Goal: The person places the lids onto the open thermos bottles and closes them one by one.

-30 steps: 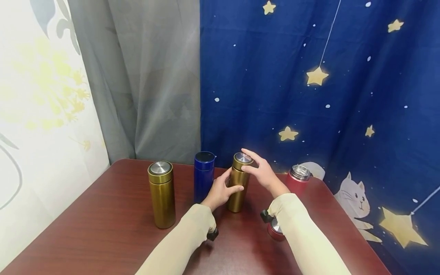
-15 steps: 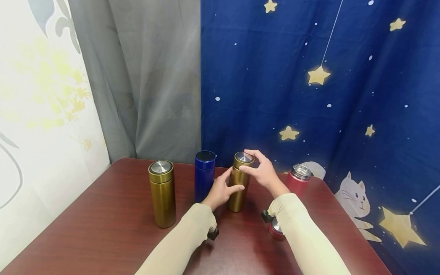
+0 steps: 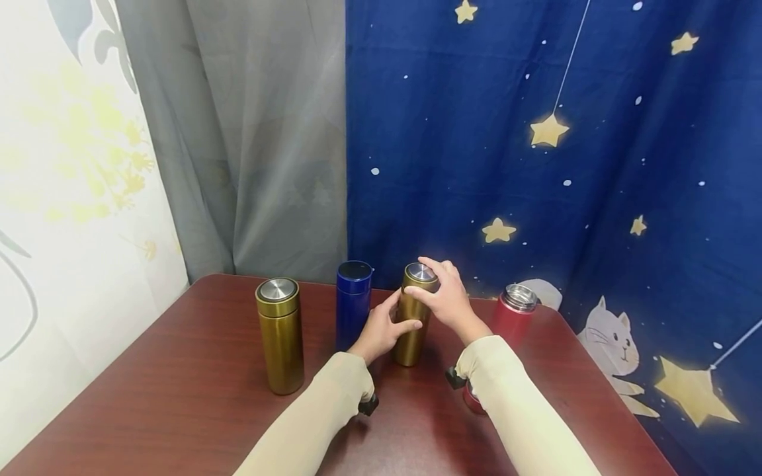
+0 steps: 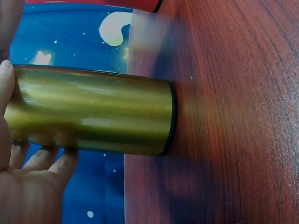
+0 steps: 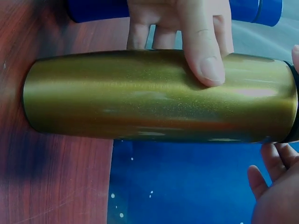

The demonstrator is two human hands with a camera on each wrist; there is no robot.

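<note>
A gold thermos bottle (image 3: 409, 344) with a silver-topped lid (image 3: 420, 272) stands upright near the back of the table. My left hand (image 3: 381, 330) grips its body from the left, thumb across the front and fingers behind, as the right wrist view shows. Up at the lid, my right hand (image 3: 448, 296) holds the rim between thumb and fingers. In the left wrist view the gold bottle (image 4: 103, 112) has its dark base at the tabletop. Just left of the left hand stands a blue thermos (image 3: 352, 311) with a black top.
Another gold thermos (image 3: 282, 344) stands at the left of the wooden table (image 3: 178, 383). An open red thermos (image 3: 513, 316) stands behind the right forearm. A red lid (image 3: 473, 400) lies partly hidden under the right sleeve. Curtains hang right behind the table's back edge.
My right hand has shifted and turned slightly about the lid, its thumb now further left across the front. The left hand and the gold thermos stay in place.
</note>
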